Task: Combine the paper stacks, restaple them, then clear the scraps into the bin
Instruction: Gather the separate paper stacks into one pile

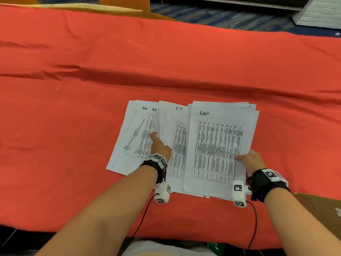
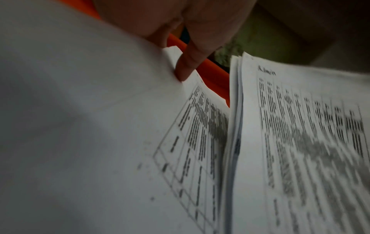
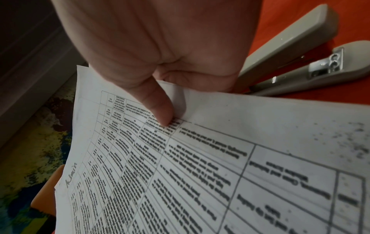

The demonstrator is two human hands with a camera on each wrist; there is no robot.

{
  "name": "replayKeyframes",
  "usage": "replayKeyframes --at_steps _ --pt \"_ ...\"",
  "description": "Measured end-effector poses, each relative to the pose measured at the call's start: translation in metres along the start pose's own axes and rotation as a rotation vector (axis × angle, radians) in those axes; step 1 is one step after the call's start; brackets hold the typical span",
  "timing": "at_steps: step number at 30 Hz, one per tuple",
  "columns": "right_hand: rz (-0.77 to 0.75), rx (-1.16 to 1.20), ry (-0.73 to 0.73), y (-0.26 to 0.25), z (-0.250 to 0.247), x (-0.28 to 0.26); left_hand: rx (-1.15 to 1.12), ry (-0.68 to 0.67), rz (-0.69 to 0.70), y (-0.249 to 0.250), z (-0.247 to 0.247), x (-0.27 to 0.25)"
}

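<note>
The right hand (image 1: 250, 159) pinches the right-hand paper stack (image 1: 219, 148) by its edge, likely to lift it across, while the left hand (image 1: 159, 145) presses one straight finger on the fanned left sheets (image 1: 132, 137), pinning them to the red-covered surface (image 1: 73, 126).

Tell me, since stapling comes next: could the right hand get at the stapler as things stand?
Probably not at once. The right hand pinches the Admin stack by its right edge, thumb on top. The stapler lies open on the red cloth just beyond that grip, nothing on it, but the hand must release first.
</note>
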State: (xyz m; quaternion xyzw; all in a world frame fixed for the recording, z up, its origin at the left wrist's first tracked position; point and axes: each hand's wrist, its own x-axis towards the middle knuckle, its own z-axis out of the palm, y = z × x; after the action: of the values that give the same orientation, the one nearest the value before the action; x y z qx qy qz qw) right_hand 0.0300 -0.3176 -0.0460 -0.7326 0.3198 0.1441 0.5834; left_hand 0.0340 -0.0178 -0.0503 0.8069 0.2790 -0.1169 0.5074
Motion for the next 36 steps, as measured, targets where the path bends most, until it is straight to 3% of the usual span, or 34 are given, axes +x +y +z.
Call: replayKeyframes --at_steps 11,19,24,28,36 --pt "-0.035 0.120 -0.039 -0.021 0.015 -0.003 -0.012 -0.113 0.033 0.014 -0.015 -0.011" --pt "0.036 0.256 -0.142 -0.020 0.044 -0.002 -0.207 -0.286 0.038 0.029 -0.012 -0.025" --pt "-0.010 0.111 -0.146 -0.025 0.052 -0.010 -0.024 -0.366 0.035 0.031 -0.015 -0.026" --pt "-0.055 0.037 -0.150 -0.017 0.055 0.003 0.051 -0.328 0.132 0.023 -0.019 -0.025" --pt "-0.045 0.176 -0.139 -0.016 0.056 0.000 -0.155 -0.325 0.207 0.027 -0.019 -0.020"
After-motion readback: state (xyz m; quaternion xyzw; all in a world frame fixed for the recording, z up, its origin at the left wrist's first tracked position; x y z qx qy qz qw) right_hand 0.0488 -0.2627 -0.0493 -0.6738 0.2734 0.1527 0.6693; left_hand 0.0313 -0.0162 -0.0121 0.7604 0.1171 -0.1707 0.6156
